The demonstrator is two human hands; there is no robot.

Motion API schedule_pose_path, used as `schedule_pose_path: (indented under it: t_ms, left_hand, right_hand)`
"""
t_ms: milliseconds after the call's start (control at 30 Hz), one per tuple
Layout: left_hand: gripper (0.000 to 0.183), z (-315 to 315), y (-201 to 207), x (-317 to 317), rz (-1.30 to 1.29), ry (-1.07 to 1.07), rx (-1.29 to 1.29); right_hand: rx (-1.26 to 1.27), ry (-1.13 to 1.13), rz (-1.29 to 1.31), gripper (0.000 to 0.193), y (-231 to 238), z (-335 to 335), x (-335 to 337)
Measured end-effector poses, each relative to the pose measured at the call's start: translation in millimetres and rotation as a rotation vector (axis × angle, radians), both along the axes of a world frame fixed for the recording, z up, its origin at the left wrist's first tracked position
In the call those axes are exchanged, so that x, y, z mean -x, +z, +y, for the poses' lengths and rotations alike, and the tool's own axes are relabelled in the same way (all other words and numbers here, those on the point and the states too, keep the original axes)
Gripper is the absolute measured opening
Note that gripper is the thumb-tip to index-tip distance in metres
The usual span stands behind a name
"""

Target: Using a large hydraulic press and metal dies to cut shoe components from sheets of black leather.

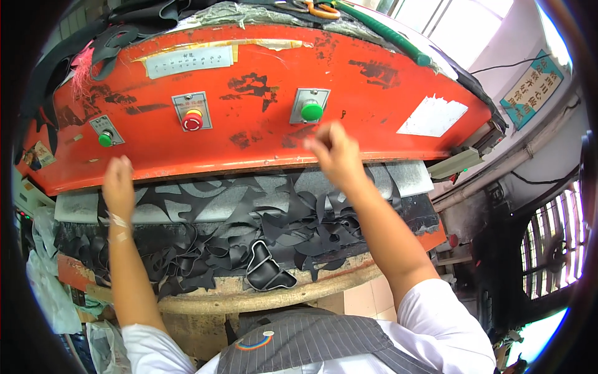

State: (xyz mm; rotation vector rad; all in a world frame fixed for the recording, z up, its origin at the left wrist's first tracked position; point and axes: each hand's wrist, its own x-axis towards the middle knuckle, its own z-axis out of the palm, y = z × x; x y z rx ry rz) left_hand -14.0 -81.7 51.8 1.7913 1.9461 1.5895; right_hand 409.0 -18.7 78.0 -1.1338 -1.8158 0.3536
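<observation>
Both my hands are raised in front of a large red press (249,137). My left hand (117,187) is just below the left green push button (105,139); its fingers are blurred and I see nothing held. My right hand (338,156) is just below and right of the other green button (311,112), empty, with the fingers bent and the thumb standing apart. Below the press lies a pale cutting board (408,177) strewn with black leather-like offcuts (317,224). A metal-edged black cutting die (265,271) rests at the near edge, touched by neither hand.
Between the green buttons sits a red emergency stop button (192,119). A green-handled tool (392,37) and black scraps (134,22) lie on top of the press. A curved wooden rail (249,300) runs along the front. Plastic bags (53,287) hang at the left.
</observation>
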Motion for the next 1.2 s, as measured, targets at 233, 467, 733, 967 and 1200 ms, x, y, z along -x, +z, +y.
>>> schedule_pose_path:
  t_ms: [233, 467, 733, 967, 1200]
  left_hand:
    - [0.019, -169, -88, -146, 0.061, -0.451, 0.419]
    - [0.014, -204, -107, -191, 0.27, -0.269, 0.366]
    - [0.017, -191, -110, -191, 0.262, -0.299, 0.358]
    - [0.012, -140, -56, -224, -0.11, -0.346, 0.603]
    - [0.008, -77, -34, -283, -0.221, -0.592, 0.527]
  right_hand:
    - [0.394, 0.546, -0.668, 0.044, -85, -177, -61]
    - [0.264, 0.271, -0.724, 0.046, -130, -230, -67]
    - [0.424, 0.532, -0.704, 0.045, -110, -187, -87]
    - [0.018, 0.327, -0.526, 0.066, -72, 6, -98]
    - [0.018, 0.364, -0.759, 0.061, -87, 140, -46]
